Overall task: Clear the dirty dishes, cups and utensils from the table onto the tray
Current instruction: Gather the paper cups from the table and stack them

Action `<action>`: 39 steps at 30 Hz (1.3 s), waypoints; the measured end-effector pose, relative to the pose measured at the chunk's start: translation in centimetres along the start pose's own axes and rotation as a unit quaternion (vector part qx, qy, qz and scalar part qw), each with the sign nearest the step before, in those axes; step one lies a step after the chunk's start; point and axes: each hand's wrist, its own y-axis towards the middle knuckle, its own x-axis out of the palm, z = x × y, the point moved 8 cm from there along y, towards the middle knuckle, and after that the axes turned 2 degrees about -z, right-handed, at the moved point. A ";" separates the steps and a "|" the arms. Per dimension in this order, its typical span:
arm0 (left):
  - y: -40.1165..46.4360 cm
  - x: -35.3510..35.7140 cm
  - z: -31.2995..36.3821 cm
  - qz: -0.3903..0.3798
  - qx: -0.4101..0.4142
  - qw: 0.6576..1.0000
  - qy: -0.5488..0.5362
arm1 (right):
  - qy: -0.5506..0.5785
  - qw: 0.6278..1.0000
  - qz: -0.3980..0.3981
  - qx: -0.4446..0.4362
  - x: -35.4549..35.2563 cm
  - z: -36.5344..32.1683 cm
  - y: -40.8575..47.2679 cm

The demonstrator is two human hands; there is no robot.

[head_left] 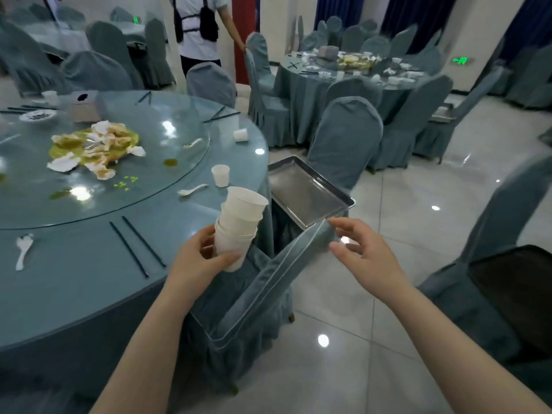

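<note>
The room is a banquet hall with a shiny tiled floor and round tables surrounded by chairs in grey-blue covers. The nearest round table [74, 294], also in grey-blue cloth, fills the left side of the view and carries a glass turntable [167, 121].

The left hand [197, 261] grips a stack of white paper cups [239, 225], fingers and thumb curled around the lowest cup, just past the table's edge. The right hand [367, 258] holds nothing; its fingers are spread and relaxed, with the fingertips near the top of a chair back [286, 264].

The metal tray [307, 192] lies at about one o'clock from the stack, beside the table, and nothing is on it. So the task seems to be at an early stage: some cups are collected, but not yet put down.

Much is left on the table: a single paper cup [220, 175] at eleven o'clock from the stack, a tipped cup [240, 135] further back, white spoons [192, 189], black chopsticks [137, 246], a small plate [38, 116] at the far left, and a spilled mess of food [95, 147] on the turntable.
</note>
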 end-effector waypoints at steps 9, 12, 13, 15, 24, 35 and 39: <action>9.7 5.2 -0.4 0.023 -0.032 0.998 -0.051 | -0.011 0.998 0.038 0.040 -6.8 6.7 6.2; 14.2 5.3 -0.7 0.049 -0.034 0.997 -0.055 | -0.008 0.997 0.050 0.049 -8.8 8.4 10.0; 15.7 5.6 -0.7 0.054 -0.036 0.996 -0.054 | -0.007 0.997 0.057 0.054 -9.7 8.9 11.6; 18.7 6.6 -0.5 0.056 -0.038 0.996 -0.054 | -0.011 0.996 0.066 0.063 -11.3 9.7 15.2; 28.8 11.7 1.6 0.072 -0.042 0.994 -0.073 | -0.018 0.999 0.032 0.039 -13.6 11.5 28.9; 33.3 16.7 1.6 0.210 -0.093 0.970 -0.084 | -0.027 0.995 -0.087 -0.040 -17.3 17.6 45.6; 32.3 17.1 1.9 0.262 -0.106 0.956 -0.085 | -0.002 0.988 -0.141 -0.065 -15.3 18.0 51.4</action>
